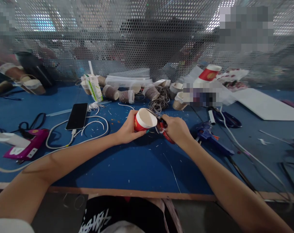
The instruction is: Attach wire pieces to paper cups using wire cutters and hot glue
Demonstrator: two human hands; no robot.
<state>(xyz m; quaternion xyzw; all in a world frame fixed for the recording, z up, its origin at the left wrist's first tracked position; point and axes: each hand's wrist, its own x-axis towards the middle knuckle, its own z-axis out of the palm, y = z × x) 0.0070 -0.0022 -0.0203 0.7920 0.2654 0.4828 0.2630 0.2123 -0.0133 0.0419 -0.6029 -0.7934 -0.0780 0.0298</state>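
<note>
My left hand (127, 131) is wrapped around a red and white paper cup (145, 120), its round end tilted toward me above the blue table. My right hand (177, 128) grips a pair of scissors with red and black handles (166, 133). The blades reach the far right rim of the cup, partly hidden behind it. Beyond the hands lie a tangle of grey-brown cord (160, 99) and several cord-wrapped paper cups (126, 96). White scraps are scattered on the table around the cup.
A phone (77, 116) with a white cable lies left, near a purple power strip (28, 145). To the right are a blue glue gun (211, 137), blue-handled scissors (227, 119) and a white board (270, 104). A perforated metal screen (100, 45) rises behind.
</note>
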